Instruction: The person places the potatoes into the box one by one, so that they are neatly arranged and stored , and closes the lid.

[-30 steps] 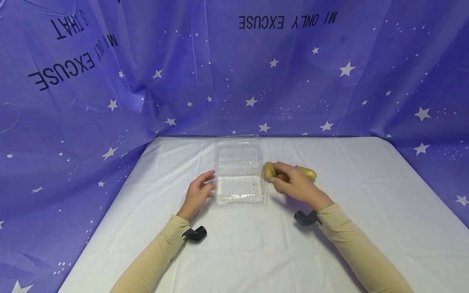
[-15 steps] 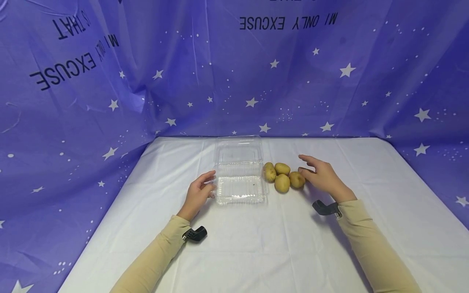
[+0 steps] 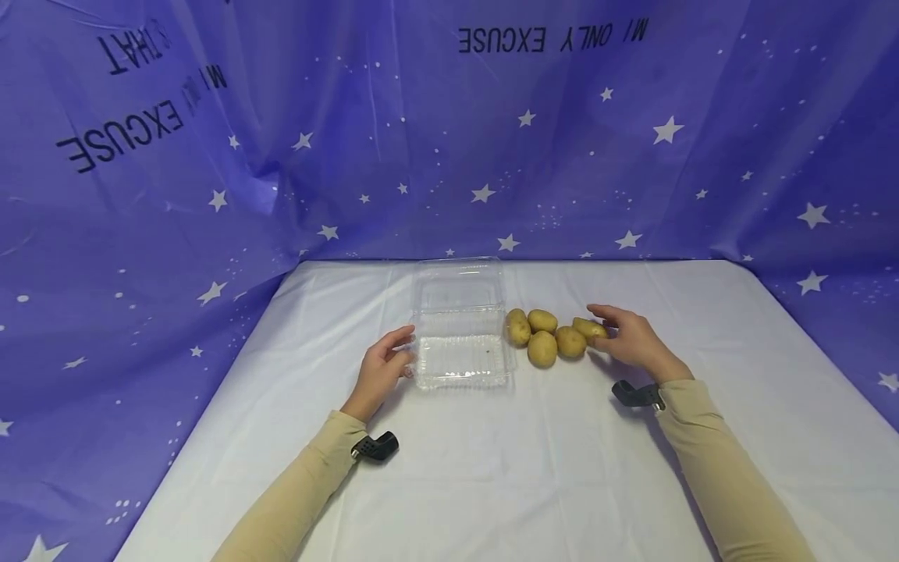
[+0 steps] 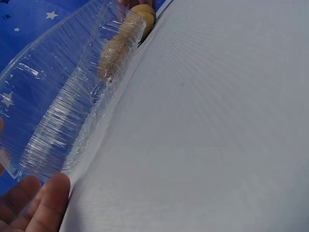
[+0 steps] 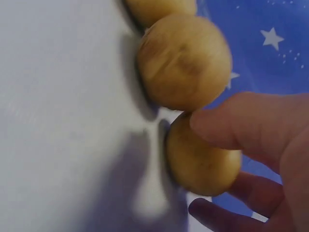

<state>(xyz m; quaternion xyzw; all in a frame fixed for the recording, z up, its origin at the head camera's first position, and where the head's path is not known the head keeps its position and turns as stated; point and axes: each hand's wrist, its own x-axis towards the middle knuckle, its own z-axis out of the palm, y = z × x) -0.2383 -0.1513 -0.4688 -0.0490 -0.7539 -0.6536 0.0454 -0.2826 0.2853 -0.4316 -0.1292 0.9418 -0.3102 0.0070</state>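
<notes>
An unlidded clear plastic clamshell box [image 3: 460, 359] lies in the middle of the table, its lid [image 3: 458, 287] folded back. My left hand [image 3: 379, 375] rests at its left side, fingertips [image 4: 57, 188] right at the box's corner in the left wrist view. Several yellow potatoes [image 3: 541, 350] sit in a cluster just right of the box. My right hand [image 3: 635, 339] is at the rightmost potato [image 3: 587, 329], thumb and index finger spread to either side of it. In the right wrist view the thumb overlaps that potato [image 5: 203, 164], beside a rounder potato [image 5: 186, 62].
A white cloth covers the table [image 3: 463, 476]. A purple curtain [image 3: 421, 140] with white stars and lettering hangs behind and along the sides. Small black devices [image 3: 377, 447] are strapped at both wrists.
My right hand has moved right from over the potatoes to the rightmost one, uncovering the cluster. The left hand and the box have stayed in place.
</notes>
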